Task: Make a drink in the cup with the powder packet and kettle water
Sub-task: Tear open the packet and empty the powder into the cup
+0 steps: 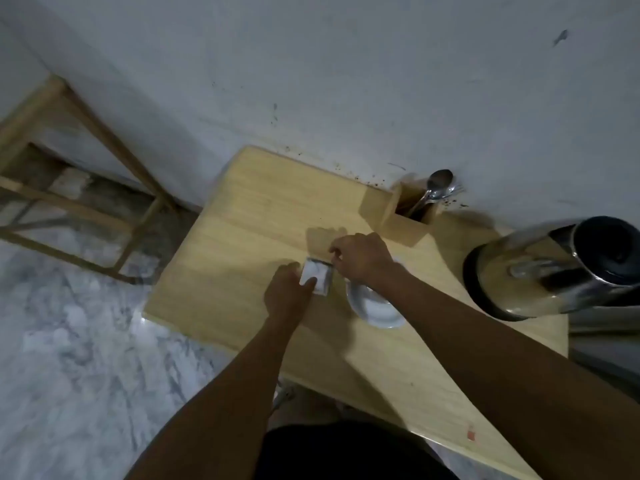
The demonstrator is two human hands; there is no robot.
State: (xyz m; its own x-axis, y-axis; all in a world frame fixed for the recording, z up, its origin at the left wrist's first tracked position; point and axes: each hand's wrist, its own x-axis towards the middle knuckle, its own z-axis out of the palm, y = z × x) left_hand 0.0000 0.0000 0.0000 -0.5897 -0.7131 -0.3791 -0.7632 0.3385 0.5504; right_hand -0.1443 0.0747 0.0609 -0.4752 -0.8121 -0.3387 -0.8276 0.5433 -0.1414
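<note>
Both hands pinch 1 packet above the table: left hand grips its lower edge, right hand its top corner, beside the cup.

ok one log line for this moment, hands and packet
step: opening packet | left hand: holds packet | right hand: pinches its top edge | cup: beside packet | kettle: untouched
</note>
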